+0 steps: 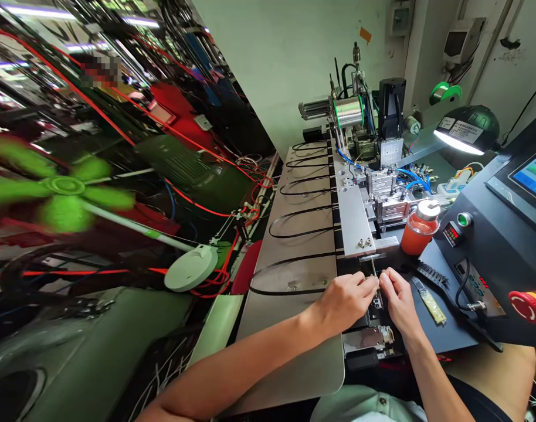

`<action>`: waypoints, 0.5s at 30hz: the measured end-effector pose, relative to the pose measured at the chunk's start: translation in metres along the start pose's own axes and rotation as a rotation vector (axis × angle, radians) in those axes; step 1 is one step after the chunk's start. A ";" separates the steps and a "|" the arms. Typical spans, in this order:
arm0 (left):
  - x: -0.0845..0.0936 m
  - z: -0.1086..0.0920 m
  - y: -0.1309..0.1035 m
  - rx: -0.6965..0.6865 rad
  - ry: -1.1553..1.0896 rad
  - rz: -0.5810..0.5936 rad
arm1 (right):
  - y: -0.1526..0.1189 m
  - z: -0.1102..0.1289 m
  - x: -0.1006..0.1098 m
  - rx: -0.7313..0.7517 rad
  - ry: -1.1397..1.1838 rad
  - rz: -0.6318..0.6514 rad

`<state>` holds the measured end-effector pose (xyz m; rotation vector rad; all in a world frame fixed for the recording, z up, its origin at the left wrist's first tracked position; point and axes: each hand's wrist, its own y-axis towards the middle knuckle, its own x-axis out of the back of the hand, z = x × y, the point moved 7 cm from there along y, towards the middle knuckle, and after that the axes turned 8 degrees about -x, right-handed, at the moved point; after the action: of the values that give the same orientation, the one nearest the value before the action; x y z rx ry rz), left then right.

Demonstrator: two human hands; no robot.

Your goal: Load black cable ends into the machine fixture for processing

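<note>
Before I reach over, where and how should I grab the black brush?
Probably by the lower handle, coming from your own side with the right hand. The brush lies slantwise, its long slim handle running toward you and its bristles pointing away. The handle's end seems to reach past the table edge, so fingers could likely close around it.

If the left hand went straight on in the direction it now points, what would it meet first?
The right hand, most likely: its fingers are directly ahead of the left hand, though the exact gap is unclear.
</note>
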<state>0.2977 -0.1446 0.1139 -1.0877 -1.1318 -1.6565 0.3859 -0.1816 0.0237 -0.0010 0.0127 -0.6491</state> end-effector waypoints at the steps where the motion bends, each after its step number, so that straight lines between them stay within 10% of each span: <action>1: 0.001 0.001 0.000 0.006 0.005 0.002 | 0.000 0.001 0.003 -0.002 -0.033 -0.001; 15: -0.002 0.030 -0.013 0.274 -0.182 0.233 | -0.028 0.048 0.017 0.436 -0.594 -0.203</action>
<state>0.2922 -0.1121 0.1157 -1.1591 -1.2536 -1.2026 0.3831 -0.2150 0.0718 0.2278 -0.7099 -0.8236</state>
